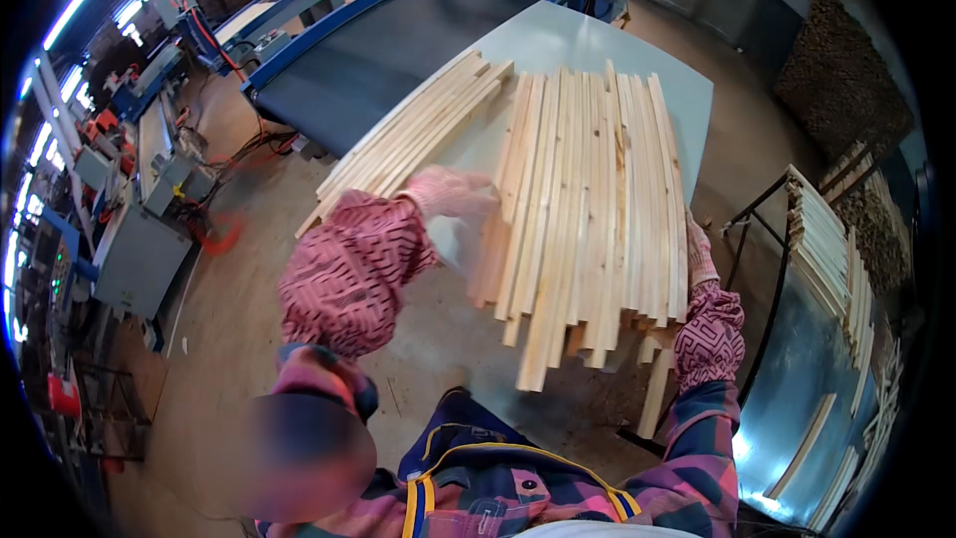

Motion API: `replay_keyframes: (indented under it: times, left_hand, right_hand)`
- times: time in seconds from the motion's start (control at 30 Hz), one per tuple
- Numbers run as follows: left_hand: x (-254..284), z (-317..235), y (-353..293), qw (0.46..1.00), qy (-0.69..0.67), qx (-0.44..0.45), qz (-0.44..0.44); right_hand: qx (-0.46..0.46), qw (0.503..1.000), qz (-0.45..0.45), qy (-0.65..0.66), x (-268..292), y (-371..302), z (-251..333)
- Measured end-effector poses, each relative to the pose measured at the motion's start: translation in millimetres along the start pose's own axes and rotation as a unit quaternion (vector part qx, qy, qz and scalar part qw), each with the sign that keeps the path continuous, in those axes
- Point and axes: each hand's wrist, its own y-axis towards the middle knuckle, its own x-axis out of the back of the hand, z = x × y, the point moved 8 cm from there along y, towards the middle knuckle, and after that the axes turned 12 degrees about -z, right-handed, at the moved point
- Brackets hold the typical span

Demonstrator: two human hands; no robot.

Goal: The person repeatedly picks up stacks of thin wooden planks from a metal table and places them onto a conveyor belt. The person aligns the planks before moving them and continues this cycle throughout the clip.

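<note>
A wide layer of pale wooden strips (588,179) lies side by side on a light grey tabletop (687,105), the near ends uneven and jutting past its edge. My left hand (453,193), in a pink glove, is at the left side of this layer; its fingers are smeared by motion, as are the nearest strips. At the right side, my right hand (700,251) rests along the outermost strip, its fingers mostly hidden. A smaller group of strips (408,130) lies slanted at the left, partly behind my left hand and patterned sleeve.
Beyond the tabletop is a dark conveyor belt (398,50) with blue side rails. Grey machinery (144,249) with cables stands at the left. On the right, a metal-framed rack (777,229) and a shiny sheet surface (797,379) carry more strips.
</note>
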Motion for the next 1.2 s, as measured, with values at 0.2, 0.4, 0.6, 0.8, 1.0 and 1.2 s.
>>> replay_keyframes:
  times: [0.2, 0.4, 0.6, 0.8, 1.0, 1.2]
  left_hand:
    - [37.4, 210.6, -43.4, 0.947, -0.074, 0.305, -0.067]
    - [0.2, 243.4, -13.5, 0.957, -0.146, 0.252, -0.011]
    - [17.3, 326.6, 24.2, 0.965, -0.146, 0.217, -0.006]
    - [39.3, 483.6, 72.8, 0.953, -0.143, 0.264, -0.043]
    - [66.5, 652.6, 92.4, 0.947, -0.076, 0.291, -0.112]
    - [58.6, 663.9, 127.0, 0.973, 0.002, 0.001, -0.229]
  right_hand:
    - [0.144, 0.948, -0.048, -0.280, -51.6, -22.5, -28.3]
    - [0.050, 0.967, -0.249, 0.028, -70.8, -10.6, -106.7]
    - [0.004, 0.971, -0.217, 0.097, -95.6, 60.1, -144.5]
    - [0.016, 0.968, -0.248, -0.036, -193.4, 214.8, -179.0]
    - [0.081, 0.950, -0.276, -0.120, -342.0, 382.1, -227.8]
    - [0.051, 0.825, -0.456, -0.329, -426.5, 406.5, -269.4]
